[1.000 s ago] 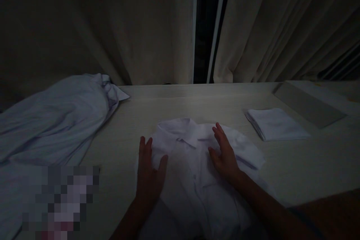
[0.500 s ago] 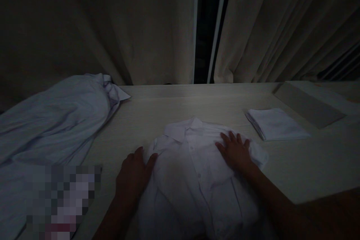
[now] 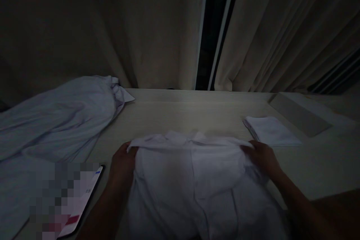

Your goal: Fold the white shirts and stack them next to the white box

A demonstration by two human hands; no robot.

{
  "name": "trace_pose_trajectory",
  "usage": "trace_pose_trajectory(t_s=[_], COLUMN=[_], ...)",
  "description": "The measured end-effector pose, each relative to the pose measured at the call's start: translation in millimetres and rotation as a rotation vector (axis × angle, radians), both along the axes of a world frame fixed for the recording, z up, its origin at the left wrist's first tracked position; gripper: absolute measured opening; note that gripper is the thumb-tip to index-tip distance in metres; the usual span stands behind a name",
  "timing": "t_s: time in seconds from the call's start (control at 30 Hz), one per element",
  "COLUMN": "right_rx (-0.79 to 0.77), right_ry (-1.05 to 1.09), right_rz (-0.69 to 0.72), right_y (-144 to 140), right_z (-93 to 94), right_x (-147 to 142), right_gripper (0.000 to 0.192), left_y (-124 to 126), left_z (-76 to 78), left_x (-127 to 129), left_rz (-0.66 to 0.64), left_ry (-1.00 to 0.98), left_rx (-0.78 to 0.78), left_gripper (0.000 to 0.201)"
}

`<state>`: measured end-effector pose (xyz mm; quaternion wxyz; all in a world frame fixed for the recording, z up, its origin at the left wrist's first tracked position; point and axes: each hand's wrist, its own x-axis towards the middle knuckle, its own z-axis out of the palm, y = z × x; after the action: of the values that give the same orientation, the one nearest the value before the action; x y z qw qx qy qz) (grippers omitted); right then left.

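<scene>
Head view, shirt (image 3: 174,180) between left grip (image 3: 122,163) and right grip (image 3: 264,156), apparently shoulder-held

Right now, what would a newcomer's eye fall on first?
Likely the white collared shirt at lower centre, held near its shoulders by the left hand and right hand. Then the large rumpled pale fabric on the left, and the lit phone or tablet, partly pixelated, at lower left. The folded white cloth on the right probably comes next.
</scene>
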<state>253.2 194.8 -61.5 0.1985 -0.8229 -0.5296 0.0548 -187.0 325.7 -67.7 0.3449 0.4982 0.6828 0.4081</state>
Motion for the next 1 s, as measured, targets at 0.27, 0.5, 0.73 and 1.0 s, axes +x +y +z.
trace_pose_trajectory(t_s=[0.27,0.5,0.73,1.0], right_rx=[-0.139,-0.283,-0.214,-0.161], right_ry=[-0.422,-0.347,0.063,0.165], right_rz=[0.043,0.197,0.231,0.375], right_y=[6.6,49.1,141.6,156.3], right_z=[-8.3,9.5,-4.5,12.4], right_x=[-7.1,-17.2,-54.0,-72.7], right_gripper=[0.022,0.036,0.051,0.021], left_y=[18.7,31.8,39.2,32.1], left_z=[-43.4,-55.2,-51.0,-24.1], left_x=[-2.6,-7.5,-10.4,-12.6], left_rz=[-0.319,-0.375,-0.450,-0.329], left_ry=[0.559,0.575,0.488,0.059], left_rx=[0.171,-0.091,-0.135,0.011], left_gripper=[0.046,0.066,0.062,0.039])
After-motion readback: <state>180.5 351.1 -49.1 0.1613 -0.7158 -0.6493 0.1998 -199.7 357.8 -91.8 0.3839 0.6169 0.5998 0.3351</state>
